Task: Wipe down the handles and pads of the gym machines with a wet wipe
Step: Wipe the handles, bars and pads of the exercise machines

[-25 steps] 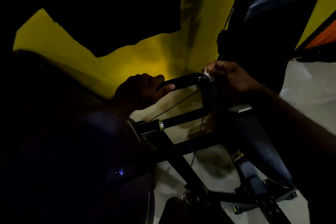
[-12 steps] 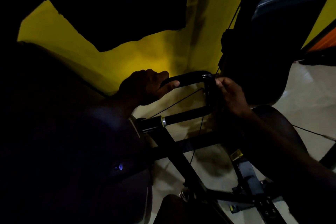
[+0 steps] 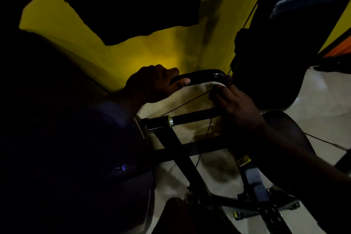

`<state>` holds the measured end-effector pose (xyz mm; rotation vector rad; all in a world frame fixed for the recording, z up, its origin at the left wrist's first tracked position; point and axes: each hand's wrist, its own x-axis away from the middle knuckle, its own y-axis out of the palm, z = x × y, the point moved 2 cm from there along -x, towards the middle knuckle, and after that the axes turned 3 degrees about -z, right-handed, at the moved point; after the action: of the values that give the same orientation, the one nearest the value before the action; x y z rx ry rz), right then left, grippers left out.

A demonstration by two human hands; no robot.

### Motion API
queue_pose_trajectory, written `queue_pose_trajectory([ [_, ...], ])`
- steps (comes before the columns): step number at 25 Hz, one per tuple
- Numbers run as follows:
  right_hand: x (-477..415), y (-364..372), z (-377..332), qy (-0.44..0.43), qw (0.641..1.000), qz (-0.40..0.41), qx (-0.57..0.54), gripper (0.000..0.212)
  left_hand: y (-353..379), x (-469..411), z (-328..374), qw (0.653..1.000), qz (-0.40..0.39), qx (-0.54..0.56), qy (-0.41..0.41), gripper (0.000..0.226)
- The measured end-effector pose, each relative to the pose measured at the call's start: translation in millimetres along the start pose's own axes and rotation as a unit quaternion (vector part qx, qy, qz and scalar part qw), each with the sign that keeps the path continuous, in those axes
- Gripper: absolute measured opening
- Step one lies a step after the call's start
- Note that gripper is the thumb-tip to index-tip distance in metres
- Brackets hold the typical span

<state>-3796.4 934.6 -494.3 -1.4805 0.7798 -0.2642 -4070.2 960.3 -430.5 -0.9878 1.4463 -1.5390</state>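
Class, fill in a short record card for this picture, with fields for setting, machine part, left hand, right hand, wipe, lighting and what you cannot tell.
Setting: gym corner, yellow wall, pale floor
Machine part: black loop handle on a dark frame
Left hand: left hand gripping the handle's top bar
Right hand: right hand at the handle's right bend, fingers pinching the wipe
Wipe: white wet wipe pressed against the bend
Lighting: very dim
Cannot tell: the wipe's full size; whether the dark pad has been cleaned
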Motion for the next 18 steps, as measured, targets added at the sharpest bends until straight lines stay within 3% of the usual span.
queue_pose_trajectory([
  [5,11.0,30.3,-44.9,0.162,0.979,-0.101,-0.067,0.032,3.8,-0.9,-0.4,1.0,-0.011,-0.001,-0.004,0.053],
  [8,-4.2,39.9,-65.8,0.391,0.9,-0.035,-0.187,0.03,2.6,-0.2,-1.2,1.0,-0.012,0.002,-0.005,0.059],
  [10,-28.4,46.8,-90.5,0.453,0.85,-0.044,-0.264,0.021,0.6,0.2,-0.1,1.0,-0.015,-0.002,-0.01,0.065],
  [11,-41.6,48.9,-107.4,0.437,0.844,-0.069,-0.303,0.014,0.3,0.5,0.7,1.0,-0.018,-0.003,-0.015,0.068],
  [14,-62.1,61.0,-143.6,0.283,0.909,-0.143,-0.271,0.022,-0.8,0.1,1.2,0.999,-0.031,0.0,-0.02,0.07],
  [18,-44.2,45.4,-99.7,0.243,0.92,-0.226,-0.207,0.038,-1.8,-0.1,1.3,0.999,-0.033,0.01,-0.006,0.062],
])
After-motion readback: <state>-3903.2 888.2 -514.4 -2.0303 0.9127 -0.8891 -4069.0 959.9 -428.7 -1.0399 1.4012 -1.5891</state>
